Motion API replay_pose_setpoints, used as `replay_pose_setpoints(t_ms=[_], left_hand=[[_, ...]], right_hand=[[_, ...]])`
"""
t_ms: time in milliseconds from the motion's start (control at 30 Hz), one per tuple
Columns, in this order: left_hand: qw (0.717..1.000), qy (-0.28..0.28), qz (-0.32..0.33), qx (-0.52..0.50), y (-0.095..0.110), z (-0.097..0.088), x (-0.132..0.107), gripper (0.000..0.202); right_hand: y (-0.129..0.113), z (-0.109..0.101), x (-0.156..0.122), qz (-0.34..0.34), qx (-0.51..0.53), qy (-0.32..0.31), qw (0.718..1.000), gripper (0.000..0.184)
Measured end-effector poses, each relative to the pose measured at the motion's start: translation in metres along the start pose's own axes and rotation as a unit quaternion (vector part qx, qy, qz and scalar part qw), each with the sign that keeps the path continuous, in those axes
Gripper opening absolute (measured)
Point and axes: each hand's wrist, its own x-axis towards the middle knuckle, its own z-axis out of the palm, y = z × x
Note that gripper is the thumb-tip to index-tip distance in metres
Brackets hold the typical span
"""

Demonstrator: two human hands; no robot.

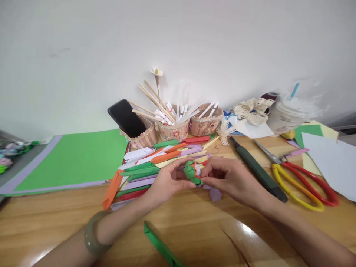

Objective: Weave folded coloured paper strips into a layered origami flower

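Note:
Both hands meet over the wooden table (55, 218) on a small folded paper piece (194, 172) in green, red and white. My left hand (167, 181), with a ring on one finger and a jade bangle on the wrist, pinches its left side. From the right, my right hand (226, 178) pinches the piece with curled fingers. Behind the hands lies a heap of folded paper strips (155, 159) in green, orange, white, lilac and red. A single green folded strip (161, 246) lies near the table's front edge.
Three stick-built holders (178, 129) with sticks and rolled papers stand by the wall; the left one props a black phone (126, 116). Green paper sheets (72, 159) lie left. A green utility knife (257, 170), red-and-yellow scissors (300, 181), lace (251, 109), a lidded drink cup (289, 113) and paper sheets (333, 159) lie right.

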Motion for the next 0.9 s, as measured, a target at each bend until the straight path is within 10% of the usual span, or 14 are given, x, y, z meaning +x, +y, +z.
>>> replay_pose_setpoints(t_ms=[333, 600, 900], left_hand=[[0.999, 0.021, -0.008, 0.023, 0.0012, 0.0010, -0.0004, 0.060], [1.000, -0.009, 0.017, 0.022, 0.0031, 0.0025, -0.0019, 0.056], [0.999, 0.001, -0.008, 0.031, 0.0040, 0.0030, -0.0012, 0.058]], right_hand=[[0.0060, -0.0042, -0.0017, -0.147, -0.058, 0.000, 0.987, 0.012], [0.0006, -0.0003, -0.0005, 0.002, 0.030, -0.017, 0.999, 0.012], [0.0064, 0.0024, 0.0013, 0.017, -0.004, -0.011, 1.000, 0.009]])
